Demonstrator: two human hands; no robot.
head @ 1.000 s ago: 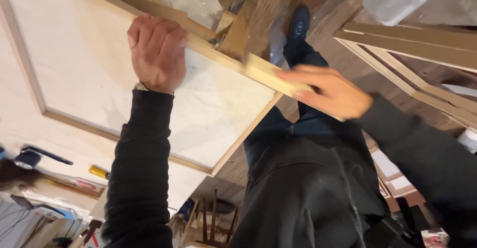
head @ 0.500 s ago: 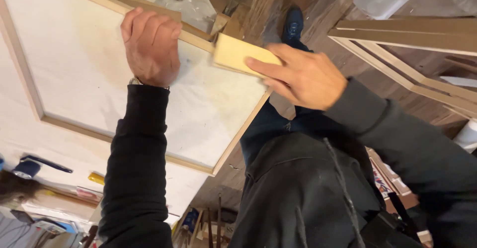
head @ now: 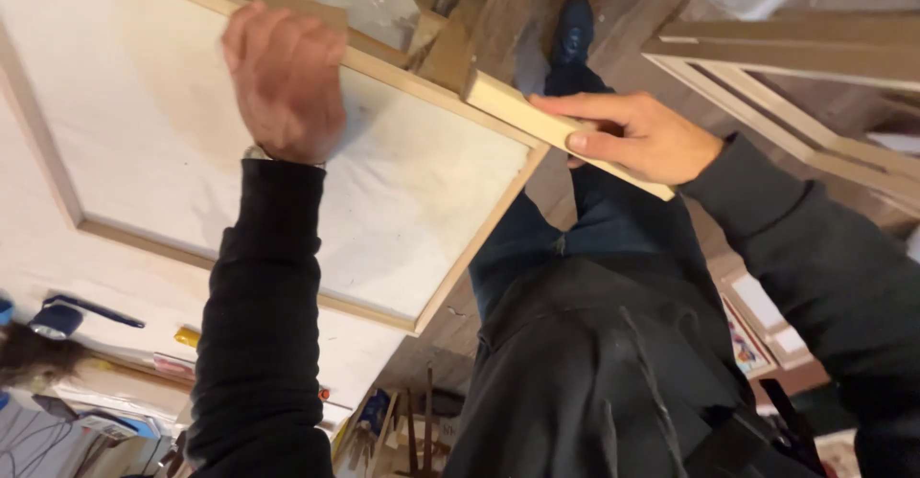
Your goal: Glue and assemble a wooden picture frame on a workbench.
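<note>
A wooden stretcher frame (head: pixel 484 239) with white canvas (head: pixel 192 152) stretched over it lies tilted in front of me. My left hand (head: pixel 286 83) grips its upper wooden edge, fingers curled over the bar. My right hand (head: pixel 634 135) holds a flat pale wooden piece (head: pixel 537 119) edge-on against the frame's right corner, thumb along its side. Both arms wear black sleeves.
More bare wooden frames (head: pixel 795 66) lean at the upper right. Below me are my dark trousers and a dark shoe (head: pixel 575 28) on a wooden floor. A blue tool (head: pixel 57 317) and small items lie on the white surface at lower left.
The wooden piece in my right hand has turned from showing its flat face to edge-on and moved along the frame's corner. My left hand stays on the upper edge.
</note>
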